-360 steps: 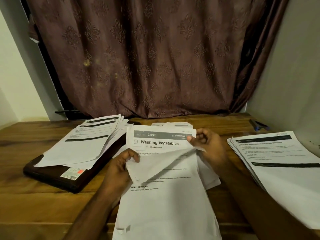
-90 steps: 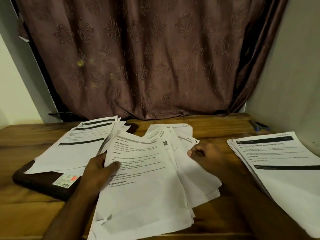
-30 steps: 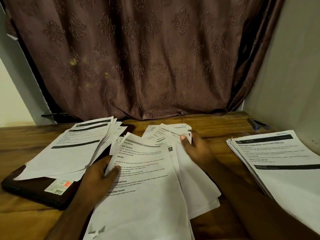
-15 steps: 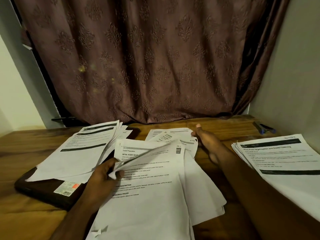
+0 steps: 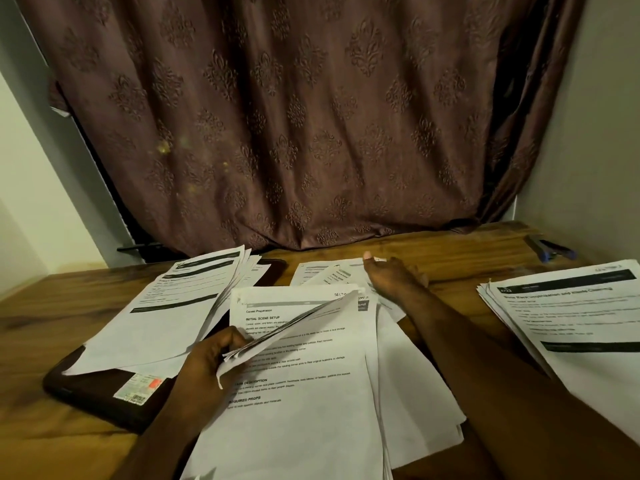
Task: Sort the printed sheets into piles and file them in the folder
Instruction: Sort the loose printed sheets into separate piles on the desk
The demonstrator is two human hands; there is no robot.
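Compared with half a second earlier, right hand (image 5: 391, 278) has reached slightly farther back over the fanned sheets (image 5: 332, 271) at the far centre of the table (image 5: 52, 306); fingers look extended and resting on paper, gripping nothing I can see. Left hand (image 5: 211, 362) pinches a thin sheaf (image 5: 294, 323) by its near edge, lifted and tilted off the centre stack (image 5: 298, 410), probably to expose the "Cereal Preparation" heading beneath for sorting. Left pile (image 5: 162, 317) lies across a dark folder (image 5: 104, 400), still closed, so filing has not begun. Right pile (image 5: 571, 323) sits well apart near the wall. Blue stapler-like object (image 5: 550, 249) at far right corner; identity uncertain.
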